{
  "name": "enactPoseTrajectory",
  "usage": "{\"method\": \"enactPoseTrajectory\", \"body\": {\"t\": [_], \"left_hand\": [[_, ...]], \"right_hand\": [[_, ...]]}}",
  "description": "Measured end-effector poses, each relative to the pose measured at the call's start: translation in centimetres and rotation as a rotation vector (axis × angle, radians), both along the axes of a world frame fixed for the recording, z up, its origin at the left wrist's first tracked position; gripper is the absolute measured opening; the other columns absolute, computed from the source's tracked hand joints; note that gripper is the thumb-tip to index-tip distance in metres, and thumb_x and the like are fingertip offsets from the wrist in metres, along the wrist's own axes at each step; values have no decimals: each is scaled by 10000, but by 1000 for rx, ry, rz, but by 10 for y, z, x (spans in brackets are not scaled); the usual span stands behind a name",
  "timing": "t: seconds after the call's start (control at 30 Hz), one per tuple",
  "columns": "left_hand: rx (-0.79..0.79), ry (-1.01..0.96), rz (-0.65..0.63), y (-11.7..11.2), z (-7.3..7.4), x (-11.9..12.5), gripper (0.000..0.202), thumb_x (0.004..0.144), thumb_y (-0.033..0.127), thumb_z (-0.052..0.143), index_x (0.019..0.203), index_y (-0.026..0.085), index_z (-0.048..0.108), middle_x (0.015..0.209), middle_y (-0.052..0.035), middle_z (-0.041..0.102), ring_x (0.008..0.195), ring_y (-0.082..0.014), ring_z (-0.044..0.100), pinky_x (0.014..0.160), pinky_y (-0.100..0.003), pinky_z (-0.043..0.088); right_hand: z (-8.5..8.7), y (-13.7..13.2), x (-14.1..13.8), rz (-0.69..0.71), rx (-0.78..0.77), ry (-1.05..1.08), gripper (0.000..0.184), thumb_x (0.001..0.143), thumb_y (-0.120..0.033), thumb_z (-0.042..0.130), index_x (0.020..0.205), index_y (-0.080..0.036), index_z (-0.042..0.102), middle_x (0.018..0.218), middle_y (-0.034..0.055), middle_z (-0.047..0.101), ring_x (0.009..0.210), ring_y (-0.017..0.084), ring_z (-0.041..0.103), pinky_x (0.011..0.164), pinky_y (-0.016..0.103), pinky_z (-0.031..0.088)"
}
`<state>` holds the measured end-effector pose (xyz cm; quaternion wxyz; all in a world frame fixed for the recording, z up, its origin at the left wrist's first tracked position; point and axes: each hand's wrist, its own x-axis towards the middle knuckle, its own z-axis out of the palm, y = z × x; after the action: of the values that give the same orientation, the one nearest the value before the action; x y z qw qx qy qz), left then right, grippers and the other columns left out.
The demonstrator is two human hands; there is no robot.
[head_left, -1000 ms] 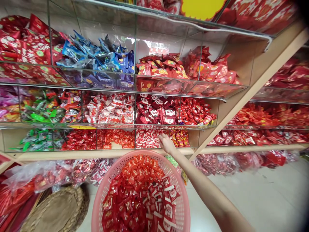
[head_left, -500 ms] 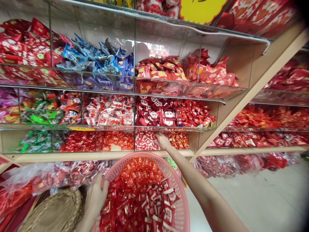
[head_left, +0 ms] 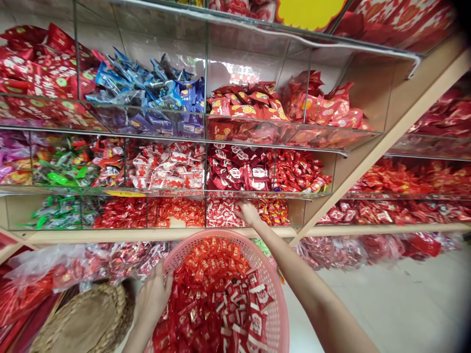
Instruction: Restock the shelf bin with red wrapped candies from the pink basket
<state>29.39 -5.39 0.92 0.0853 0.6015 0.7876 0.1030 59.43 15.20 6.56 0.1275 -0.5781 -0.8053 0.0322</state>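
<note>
A pink plastic basket (head_left: 274, 274) full of wrapped candies (head_left: 206, 289), red, orange-red and red-and-white, is in front of me. My left hand (head_left: 151, 294) grips its left rim, thumb and fingers curled over the edge. Stretched forward over the basket's right side, my right hand (head_left: 248, 213) reaches into a low shelf compartment of small red-and-white wrapped candies (head_left: 221, 213). Its fingers look curled among them; the fingertips are partly hidden, and I cannot make out what they hold.
Glass-fronted shelves (head_left: 165, 192) with several compartments of bagged sweets rise ahead. A slanting wooden post (head_left: 362, 164) divides them from shelves at right. Plastic bags of goods (head_left: 324, 250) lie below. A woven straw basket (head_left: 79, 318) stands at lower left, with tiled floor (head_left: 397, 304) at right.
My left hand has shifted slightly right, closer against the basket rim. My right hand stays in the same compartment, its fingers looking more curled. The basket has barely moved.
</note>
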Motion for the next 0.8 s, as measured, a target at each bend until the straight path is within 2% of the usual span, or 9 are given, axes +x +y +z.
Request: {"method": "enactPoseTrajectory", "body": {"t": [0.1,0.2,0.3,0.37,0.43,0.5,0.6,0.7,0.8], "left_hand": [[8,14,-4,1,-5,-1,517,899,376,236,1326,108,352,1258,-194,545,976,-268,629,787,-379,472],[13,24,-3,2,-8,-1,506,897,369,237,1316,110,355,1260,-188,542,980,-257,629,785,-363,474],[3,29,-7,3,-8,-1,493,895,351,246,1309,108,357,1258,-190,543,988,-260,625,787,-364,473],[11,27,-13,3,-8,0,489,895,344,254,1309,104,357,1260,-194,542,999,-263,619,799,-370,468],[19,23,-12,2,-9,-1,489,893,338,268,1313,101,353,1266,-191,539,1002,-261,617,806,-368,467],[21,24,-12,1,-11,-2,490,891,331,281,1320,105,348,1266,-184,542,984,-254,624,797,-362,472],[28,38,-13,1,-14,-4,489,890,326,286,1325,110,349,1256,-176,551,961,-246,633,773,-350,481],[32,44,-18,1,-15,-5,492,891,323,285,1330,110,342,1257,-167,551,987,-239,624,786,-335,477],[33,40,-15,-1,-15,-7,501,895,335,270,1336,107,336,1255,-171,550,999,-248,617,784,-343,476]], "right_hand": [[8,-25,2,41,66,98,218,872,-239,506,1065,-157,565,1094,110,573,1025,191,523,847,270,393],[1,-73,-4,185,68,268,152,877,-250,499,987,-170,566,997,77,584,934,175,540,808,271,418],[-26,-132,-17,321,-133,262,90,824,-278,575,859,-196,584,932,41,602,866,170,557,749,259,437],[-47,-163,-27,336,-284,163,81,766,-255,624,813,-192,602,913,37,619,855,180,572,732,259,445],[-63,-185,-38,280,-393,63,127,741,-272,640,831,-185,625,957,57,636,892,206,587,755,279,452],[-71,-196,-47,187,-456,-19,188,738,-277,633,898,-177,642,1017,84,643,949,237,593,792,303,454],[-72,-203,-59,79,-505,-90,274,739,-245,619,1001,-168,644,1060,106,650,997,263,595,817,317,456],[-70,-207,-67,51,-507,-90,341,740,-247,634,1071,-164,627,1076,116,655,1004,270,599,809,314,458],[-70,-209,-69,3,-498,-57,336,758,-337,645,1042,-157,634,1002,122,678,933,271,626,753,309,458]]}}
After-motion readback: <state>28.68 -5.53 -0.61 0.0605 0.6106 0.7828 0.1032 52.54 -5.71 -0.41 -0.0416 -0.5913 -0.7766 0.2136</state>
